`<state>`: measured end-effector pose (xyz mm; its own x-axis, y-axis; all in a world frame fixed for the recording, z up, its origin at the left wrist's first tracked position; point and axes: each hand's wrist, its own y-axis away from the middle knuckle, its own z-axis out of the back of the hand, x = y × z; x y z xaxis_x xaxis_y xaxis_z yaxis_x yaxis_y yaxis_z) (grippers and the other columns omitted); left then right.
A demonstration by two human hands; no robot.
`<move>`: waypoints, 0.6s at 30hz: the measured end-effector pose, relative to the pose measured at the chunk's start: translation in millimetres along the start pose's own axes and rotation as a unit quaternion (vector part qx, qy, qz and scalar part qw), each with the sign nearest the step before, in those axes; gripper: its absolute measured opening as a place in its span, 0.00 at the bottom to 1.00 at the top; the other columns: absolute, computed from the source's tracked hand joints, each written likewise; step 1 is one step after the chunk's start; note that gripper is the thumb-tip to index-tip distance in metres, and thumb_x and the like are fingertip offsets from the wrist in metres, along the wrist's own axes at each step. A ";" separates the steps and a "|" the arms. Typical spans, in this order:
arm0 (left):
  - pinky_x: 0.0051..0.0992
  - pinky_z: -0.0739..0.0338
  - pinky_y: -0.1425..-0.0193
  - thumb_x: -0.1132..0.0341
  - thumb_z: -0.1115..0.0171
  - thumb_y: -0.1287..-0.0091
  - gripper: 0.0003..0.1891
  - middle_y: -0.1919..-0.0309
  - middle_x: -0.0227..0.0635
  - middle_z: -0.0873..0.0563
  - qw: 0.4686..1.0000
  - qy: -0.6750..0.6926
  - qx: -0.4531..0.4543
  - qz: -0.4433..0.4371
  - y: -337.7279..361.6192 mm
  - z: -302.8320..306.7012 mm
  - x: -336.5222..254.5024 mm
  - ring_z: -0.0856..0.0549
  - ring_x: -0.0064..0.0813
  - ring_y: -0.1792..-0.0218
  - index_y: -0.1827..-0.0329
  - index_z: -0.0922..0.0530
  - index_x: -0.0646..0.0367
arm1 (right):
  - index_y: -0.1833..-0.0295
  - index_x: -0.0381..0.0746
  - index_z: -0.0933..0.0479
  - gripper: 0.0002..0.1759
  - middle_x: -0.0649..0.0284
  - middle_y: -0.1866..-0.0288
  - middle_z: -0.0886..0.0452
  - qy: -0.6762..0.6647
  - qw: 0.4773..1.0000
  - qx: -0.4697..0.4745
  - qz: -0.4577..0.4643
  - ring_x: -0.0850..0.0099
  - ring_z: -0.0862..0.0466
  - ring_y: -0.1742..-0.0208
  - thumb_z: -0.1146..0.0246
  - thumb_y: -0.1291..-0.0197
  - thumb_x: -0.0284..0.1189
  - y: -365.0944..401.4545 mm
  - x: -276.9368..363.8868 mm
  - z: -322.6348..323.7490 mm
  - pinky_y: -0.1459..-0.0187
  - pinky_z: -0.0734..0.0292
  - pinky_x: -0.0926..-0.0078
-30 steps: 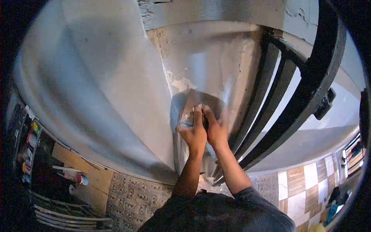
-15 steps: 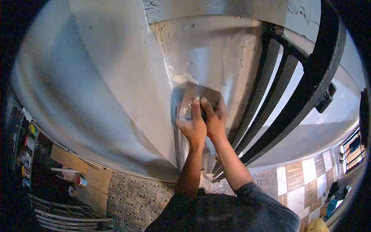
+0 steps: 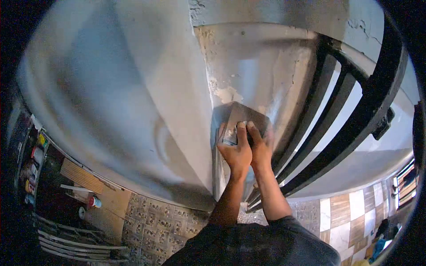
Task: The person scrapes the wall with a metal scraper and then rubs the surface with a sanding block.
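Both of my hands press a dark grey-brown flat piece, which looks like sandpaper [image 3: 246,114], against the narrow wall face between a corner edge and the black metal grille. My left hand [image 3: 236,154] grips its left side, fingers wrapped behind and thumb on top. On its right side my right hand [image 3: 262,148] is closed the same way, its outer fingers blurred. The two thumbs lie side by side on the sheet. A pale chipped patch [image 3: 228,94] of plaster shows just above it. What lies under the sheet is hidden.
The black metal grille [image 3: 330,119] runs close along my right arm. To the left a broad grey wall [image 3: 111,97] bulges in the lens. Below are patterned floor tiles [image 3: 155,226], a small red-and-white tub [image 3: 94,201] and checkered tiles [image 3: 341,213].
The view has shifted, so the wall and grille sit farther right and lower. My hands and the sandpaper have slid slightly down the wall, showing more of the chipped patch.
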<state>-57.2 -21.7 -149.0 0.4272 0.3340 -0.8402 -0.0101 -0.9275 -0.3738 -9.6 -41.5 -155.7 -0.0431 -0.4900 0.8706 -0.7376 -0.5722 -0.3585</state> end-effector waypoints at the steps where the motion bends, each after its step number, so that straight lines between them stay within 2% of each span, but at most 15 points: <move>1: 0.27 0.26 0.57 0.67 0.38 0.38 0.15 0.63 0.41 0.18 0.999 -0.006 -0.025 -0.021 -0.7 -3.4 -7.1 0.19 0.29 0.63 0.56 0.26 0.70 | 0.51 0.35 0.29 0.15 0.61 0.59 0.22 -0.045 0.999 0.013 -0.016 0.72 0.25 0.58 0.40 0.40 0.31 -2.1 -2.6 -0.3 0.55 0.29 0.74; 2: 0.26 0.25 0.62 0.70 0.40 0.37 0.10 0.66 0.41 0.18 0.998 -0.011 -0.048 -0.045 -3.4 -5.5 -12.2 0.19 0.28 0.66 0.60 0.26 0.70 | 0.51 0.35 0.29 0.15 0.61 0.59 0.22 -0.050 0.999 0.017 -0.012 0.72 0.25 0.58 0.40 0.40 0.31 -3.7 -6.4 -0.9 0.55 0.29 0.74; 4: 0.26 0.24 0.61 0.69 0.40 0.37 0.11 0.67 0.40 0.18 0.996 -0.031 -0.039 -0.080 -5.0 -1.8 -3.4 0.19 0.27 0.66 0.59 0.26 0.70 | 0.50 0.35 0.29 0.16 0.61 0.58 0.22 0.011 0.999 0.007 0.040 0.71 0.25 0.57 0.39 0.40 0.31 -5.5 -13.8 0.8 0.54 0.29 0.73; 5: 0.26 0.25 0.62 0.69 0.39 0.37 0.11 0.67 0.40 0.18 0.996 -0.022 -0.024 -0.078 -3.9 0.8 5.3 0.19 0.27 0.66 0.59 0.26 0.70 | 0.50 0.35 0.29 0.16 0.61 0.58 0.22 0.010 0.999 0.007 0.044 0.71 0.25 0.57 0.39 0.40 0.31 -3.6 -15.6 2.2 0.54 0.29 0.73; 7: 0.26 0.25 0.62 0.69 0.39 0.38 0.11 0.66 0.42 0.18 0.998 -0.007 -0.019 -0.053 2.1 -0.9 12.6 0.19 0.28 0.66 0.61 0.26 0.70 | 0.49 0.34 0.29 0.18 0.60 0.57 0.22 -0.038 0.999 -0.015 -0.007 0.70 0.24 0.56 0.39 0.40 0.34 0.2 -19.1 5.2 0.52 0.29 0.72; 10: 0.26 0.25 0.61 0.69 0.39 0.38 0.11 0.65 0.43 0.18 0.998 0.030 -0.011 -0.055 2.0 -3.0 10.0 0.18 0.28 0.65 0.60 0.25 0.70 | 0.49 0.35 0.29 0.18 0.59 0.56 0.22 -0.010 1.000 0.011 0.000 0.69 0.24 0.55 0.38 0.40 0.34 -5.6 -20.7 10.1 0.51 0.29 0.72; 11: 0.25 0.25 0.56 0.68 0.38 0.37 0.13 0.60 0.39 0.17 0.999 0.009 -0.013 -0.034 -2.0 1.3 22.9 0.19 0.26 0.62 0.55 0.24 0.70 | 0.49 0.35 0.29 0.18 0.59 0.56 0.22 -0.008 1.000 0.008 0.001 0.69 0.24 0.55 0.38 0.40 0.34 -4.3 -19.7 11.2 0.51 0.29 0.72; 14: 0.25 0.25 0.56 0.68 0.38 0.37 0.13 0.61 0.38 0.17 0.999 -0.004 0.011 -0.030 2.7 4.9 26.4 0.19 0.26 0.62 0.55 0.24 0.69 | 0.47 0.34 0.31 0.19 0.60 0.55 0.24 -0.014 1.000 -0.007 0.018 0.71 0.25 0.55 0.39 0.41 0.30 -1.4 -18.9 8.2 0.52 0.29 0.74; 15: 0.26 0.25 0.60 0.68 0.39 0.37 0.12 0.66 0.41 0.17 0.998 0.027 -0.012 -0.053 3.4 -1.7 23.1 0.19 0.29 0.65 0.59 0.25 0.70 | 0.48 0.34 0.30 0.17 0.60 0.55 0.23 0.010 0.999 0.005 0.042 0.70 0.24 0.55 0.39 0.40 0.31 -6.0 -15.6 10.0 0.51 0.29 0.73; 16: 0.26 0.25 0.60 0.68 0.39 0.37 0.12 0.66 0.41 0.17 0.998 0.028 -0.009 -0.056 -1.5 -4.8 16.5 0.19 0.29 0.65 0.59 0.25 0.70 | 0.49 0.34 0.29 0.16 0.60 0.56 0.22 0.035 0.997 0.015 0.061 0.70 0.24 0.55 0.39 0.39 0.32 -8.6 -14.8 11.2 0.51 0.29 0.73; 18: 0.26 0.26 0.60 0.68 0.39 0.37 0.12 0.66 0.40 0.17 0.985 -0.066 -0.022 -0.158 -13.6 -6.6 3.1 0.19 0.28 0.65 0.60 0.25 0.70 | 0.49 0.34 0.29 0.16 0.60 0.56 0.22 0.008 0.999 0.025 0.044 0.70 0.24 0.55 0.40 0.39 0.32 -14.4 -1.4 1.0 0.51 0.29 0.73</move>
<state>-49.7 -9.1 -143.9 0.2809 0.6232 -0.7298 0.1451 -0.7793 -0.6096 1.8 -33.1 -152.0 -0.1175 -0.5295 0.8401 -0.6960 -0.5595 -0.4500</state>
